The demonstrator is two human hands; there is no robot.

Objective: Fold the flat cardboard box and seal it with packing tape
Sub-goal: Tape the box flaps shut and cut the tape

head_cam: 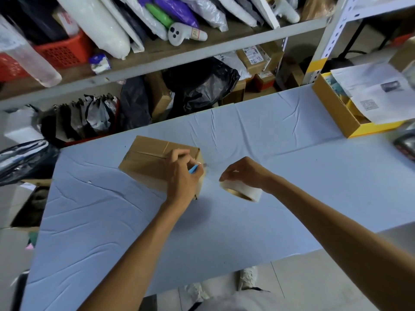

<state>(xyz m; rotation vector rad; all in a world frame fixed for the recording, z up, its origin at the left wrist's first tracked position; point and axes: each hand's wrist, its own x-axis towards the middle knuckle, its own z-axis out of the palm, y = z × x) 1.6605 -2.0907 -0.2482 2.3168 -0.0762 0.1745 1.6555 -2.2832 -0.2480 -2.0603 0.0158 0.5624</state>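
Note:
A folded brown cardboard box stands on the table covered with a light blue cloth, its top flaps closed. My left hand rests against the box's right end and grips a small blue cutter whose blade points right. A clear strip of tape stretches from the box's right edge to a roll of packing tape. My right hand holds that roll just above the cloth, to the right of the box.
An open yellow-edged cardboard tray with printed papers sits at the table's far right. Behind the table, shelves hold bags, parcels and a red basket. Black bags lie on the floor at left. A dark object lies at the right edge.

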